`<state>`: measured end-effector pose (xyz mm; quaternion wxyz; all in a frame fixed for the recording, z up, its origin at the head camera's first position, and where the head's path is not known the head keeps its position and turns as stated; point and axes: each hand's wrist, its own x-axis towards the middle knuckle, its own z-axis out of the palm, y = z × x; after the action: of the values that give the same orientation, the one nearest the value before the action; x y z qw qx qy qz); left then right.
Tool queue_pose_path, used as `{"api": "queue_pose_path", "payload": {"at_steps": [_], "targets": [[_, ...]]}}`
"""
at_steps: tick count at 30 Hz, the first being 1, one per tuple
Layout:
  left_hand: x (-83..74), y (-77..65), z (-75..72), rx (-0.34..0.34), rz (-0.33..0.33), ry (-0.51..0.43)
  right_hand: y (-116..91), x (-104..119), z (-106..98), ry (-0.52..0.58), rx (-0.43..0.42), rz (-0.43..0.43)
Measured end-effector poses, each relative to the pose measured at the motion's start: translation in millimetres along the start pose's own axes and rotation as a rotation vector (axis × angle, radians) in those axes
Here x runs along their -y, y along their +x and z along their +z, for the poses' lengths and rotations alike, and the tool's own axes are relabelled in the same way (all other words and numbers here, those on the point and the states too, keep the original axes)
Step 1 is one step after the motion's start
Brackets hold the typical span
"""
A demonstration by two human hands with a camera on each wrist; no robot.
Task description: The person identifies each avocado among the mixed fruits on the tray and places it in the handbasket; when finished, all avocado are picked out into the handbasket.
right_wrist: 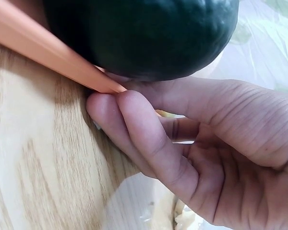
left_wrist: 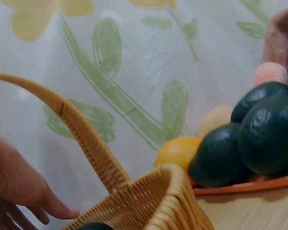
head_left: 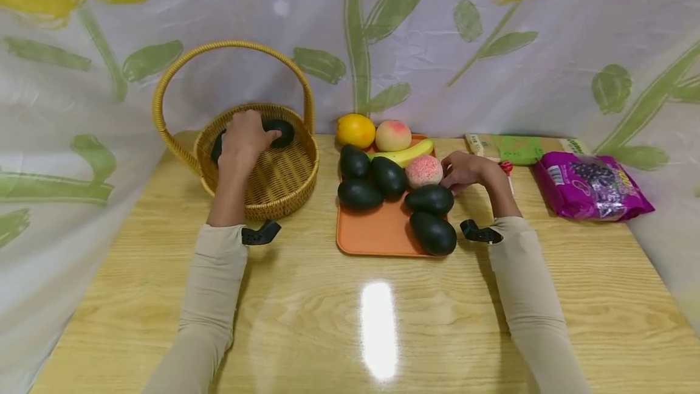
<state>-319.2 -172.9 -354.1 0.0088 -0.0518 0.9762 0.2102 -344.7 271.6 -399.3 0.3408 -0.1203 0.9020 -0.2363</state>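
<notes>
My left hand (head_left: 244,135) is inside the wicker basket (head_left: 298,196), over one dark green avocado (head_left: 216,148), with its thumb close to another avocado (head_left: 279,133). In the left wrist view its fingers look loosely extended near the basket rim, and nothing shows held in them. Out at the right, my right hand (head_left: 465,172) pinches the edge of the orange tray (right_wrist: 62,57), thumb above and fingers below. Several avocados (head_left: 388,177) lie on the tray, with a speckled pink peach (head_left: 424,171), a paler peach (head_left: 393,135), a banana (head_left: 407,154) and a yellow-orange fruit (head_left: 356,131).
The basket's tall handle (head_left: 158,102) arches above it. Right of the tray lie a purple package (head_left: 593,187), a green-and-tan packet (head_left: 519,148) and a red lollipop (head_left: 506,167). A flower-patterned cloth (head_left: 415,65) hangs behind the wooden table (head_left: 306,321).
</notes>
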Motion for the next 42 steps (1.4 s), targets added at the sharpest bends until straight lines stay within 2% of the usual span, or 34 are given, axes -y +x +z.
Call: {"api": "queue_pose_path", "payload": {"at_steps": [5,7,16,25,33,42], "targets": [[-6.6,-10.0,-11.4,-0.038,0.054,-0.017,-2,3,-3,0.008,0.013,0.009],[-10.2,-14.6,-15.2,-0.034,0.078,-0.019,7,-7,-2,0.006,0.004,0.008],[-32.6,-39.8,-28.4,-0.003,0.209,0.017,9,-11,2,-0.011,-0.017,-0.013],[-55.9,-62.7,-37.2,0.067,0.291,-0.004,11,-14,1,-0.004,-0.015,-0.009],[-65.9,-72.6,-30.6,0.099,0.400,-0.093,12,-14,2,0.003,-0.013,-0.016],[-88.5,-83.6,-12.8,0.179,0.623,-0.108,9,-12,3,0.015,-0.020,-0.008]]}}
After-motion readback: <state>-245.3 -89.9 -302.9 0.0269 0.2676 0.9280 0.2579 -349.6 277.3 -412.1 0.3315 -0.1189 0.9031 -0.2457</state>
